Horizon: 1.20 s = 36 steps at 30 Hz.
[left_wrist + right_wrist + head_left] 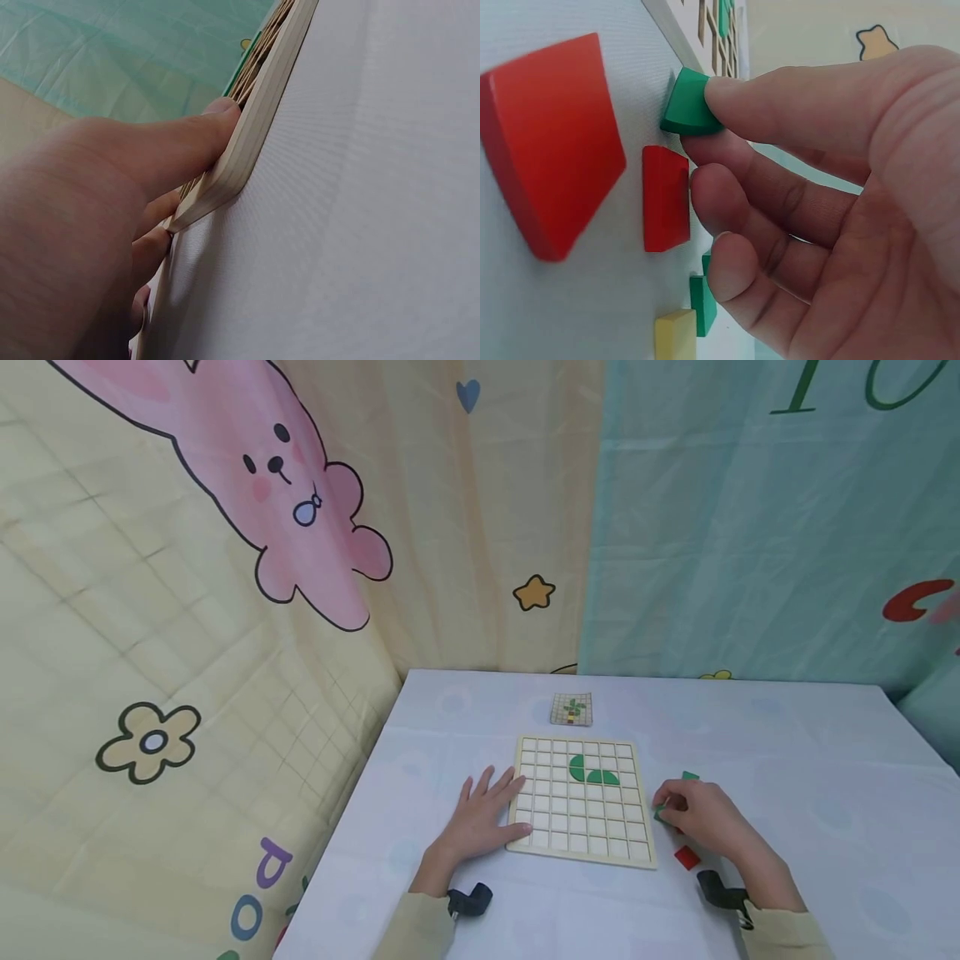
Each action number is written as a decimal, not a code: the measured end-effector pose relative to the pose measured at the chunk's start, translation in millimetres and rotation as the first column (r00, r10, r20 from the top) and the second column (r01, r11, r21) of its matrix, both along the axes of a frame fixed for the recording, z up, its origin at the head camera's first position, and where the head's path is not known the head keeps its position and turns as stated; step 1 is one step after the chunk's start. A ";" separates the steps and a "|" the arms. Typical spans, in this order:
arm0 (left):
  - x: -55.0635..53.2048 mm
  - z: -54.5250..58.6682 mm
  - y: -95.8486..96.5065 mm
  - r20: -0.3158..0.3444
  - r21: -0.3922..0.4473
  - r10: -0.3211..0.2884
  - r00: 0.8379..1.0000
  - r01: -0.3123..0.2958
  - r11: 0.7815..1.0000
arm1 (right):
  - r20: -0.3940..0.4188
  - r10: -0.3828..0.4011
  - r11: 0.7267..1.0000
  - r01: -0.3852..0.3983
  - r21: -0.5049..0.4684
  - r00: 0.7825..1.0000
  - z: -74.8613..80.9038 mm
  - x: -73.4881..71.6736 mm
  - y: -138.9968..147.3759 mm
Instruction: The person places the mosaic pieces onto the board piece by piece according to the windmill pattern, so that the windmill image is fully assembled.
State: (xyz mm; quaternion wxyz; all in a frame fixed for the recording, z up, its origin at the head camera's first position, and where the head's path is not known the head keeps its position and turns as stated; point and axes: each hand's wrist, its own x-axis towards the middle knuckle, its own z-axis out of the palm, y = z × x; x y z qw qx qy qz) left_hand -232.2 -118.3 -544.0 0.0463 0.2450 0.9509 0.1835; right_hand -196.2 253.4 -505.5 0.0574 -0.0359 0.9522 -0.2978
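A square wooden grid board (577, 835) lies on the table, with several green quarter-round blocks (577, 767) set in its upper cells. My left hand (482, 814) rests on the board's left edge, fingers spread; in the left wrist view the thumb (187, 142) presses the rim near a corner. To the right of the board, my right hand (705, 814) pinches a green block (690, 105) with a curved side between thumb and forefinger. Beneath and beside that hand lie a red block (687, 857), another red block (666, 199), a green block (701, 304) and a yellow block (675, 336).
Behind the board lies a small pattern card (572, 709) printed with a grid and a green figure. The white table (840, 793) meets a printed curtain (480, 527) at the back and left. Each wrist carries a black camera mount (471, 900).
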 end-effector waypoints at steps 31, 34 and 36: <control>-0.1 8.2 1.0 0.011 0.001 -0.001 1.000 0.001 1.000 | -0.050 -0.026 1.000 0.027 0.008 0.998 28.0 -5.1 -13.0; -0.1 6.4 0.7 0.005 0.004 -0.002 1.000 0.002 1.000 | -0.052 -0.038 0.999 0.037 -0.014 0.998 28.4 -5.0 -17.1; 0.7 3.9 0.8 0.004 0.002 -0.001 1.000 0.001 1.000 | -0.045 -0.044 0.999 0.043 -0.031 0.998 26.3 -3.6 -19.2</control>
